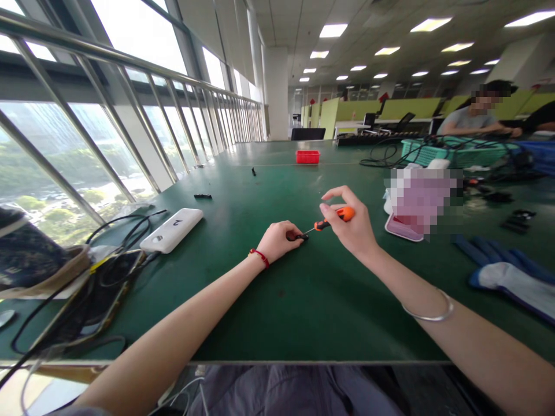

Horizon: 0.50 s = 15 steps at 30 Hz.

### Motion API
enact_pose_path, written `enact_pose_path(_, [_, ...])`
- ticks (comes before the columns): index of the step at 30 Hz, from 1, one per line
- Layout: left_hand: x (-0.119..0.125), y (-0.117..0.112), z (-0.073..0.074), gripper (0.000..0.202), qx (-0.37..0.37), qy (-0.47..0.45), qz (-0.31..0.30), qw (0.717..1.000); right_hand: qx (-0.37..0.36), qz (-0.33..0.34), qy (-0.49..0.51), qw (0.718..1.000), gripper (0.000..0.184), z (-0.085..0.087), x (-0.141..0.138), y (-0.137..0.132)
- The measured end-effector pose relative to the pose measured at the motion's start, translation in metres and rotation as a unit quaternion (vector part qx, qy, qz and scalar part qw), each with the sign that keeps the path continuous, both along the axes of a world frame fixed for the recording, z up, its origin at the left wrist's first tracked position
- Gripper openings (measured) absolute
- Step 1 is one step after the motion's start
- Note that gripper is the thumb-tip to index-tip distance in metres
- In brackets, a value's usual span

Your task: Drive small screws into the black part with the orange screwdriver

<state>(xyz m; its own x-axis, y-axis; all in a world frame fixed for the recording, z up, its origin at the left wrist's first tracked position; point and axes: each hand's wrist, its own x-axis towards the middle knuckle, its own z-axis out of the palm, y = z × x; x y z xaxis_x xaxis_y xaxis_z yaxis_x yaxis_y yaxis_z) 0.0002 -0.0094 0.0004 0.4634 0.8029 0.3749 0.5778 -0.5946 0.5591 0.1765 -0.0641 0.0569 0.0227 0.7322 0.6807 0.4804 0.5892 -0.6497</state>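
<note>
On the green tabletop (277, 300), my left hand (280, 241) pinches a small black part (299, 236) and holds it against the surface. My right hand (352, 225) grips an orange and black screwdriver (333, 218) by its handle, with the index finger raised off it. The thin shaft slants down to the left, and its tip meets or nearly meets the black part. Exactly what the part is, I cannot make out, since my fingers cover much of it.
A white power bank (173, 230) and cables lie left, beside a phone (99, 300). A red tray (307, 156) stands farther back. At right are blue-white gloves (515, 280), a pink item (422, 202) and a green basket (459, 153). A person (477, 112) sits beyond.
</note>
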Motion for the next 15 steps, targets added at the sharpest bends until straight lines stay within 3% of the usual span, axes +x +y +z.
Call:
enact_pose_path(4, [0.0002, 0.0005, -0.0009, 0.012, 0.009, 0.008, 0.005, 1.000, 0.010, 0.029, 0.000, 1.000, 0.013, 0.0016, 0.0009, 0.0004])
enact_pose_path(9, [0.0003, 0.0009, -0.0012, 0.011, 0.013, 0.006, 0.006, 1.000, 0.042, 0.017, 0.005, 0.999, 0.033, -0.0007, 0.0014, 0.0015])
enact_pose_path(12, [-0.0001, 0.0006, -0.0004, 0.011, 0.016, 0.010, 0.003, 1.000, 0.023, -0.021, -0.023, 0.999, 0.021, 0.0001, -0.0002, -0.0007])
enact_pose_path(15, [-0.0005, 0.0008, -0.0006, 0.010, 0.019, 0.015, 0.001, 1.000, 0.024, 0.017, -0.048, 0.998, 0.012, 0.0013, -0.0014, -0.0030])
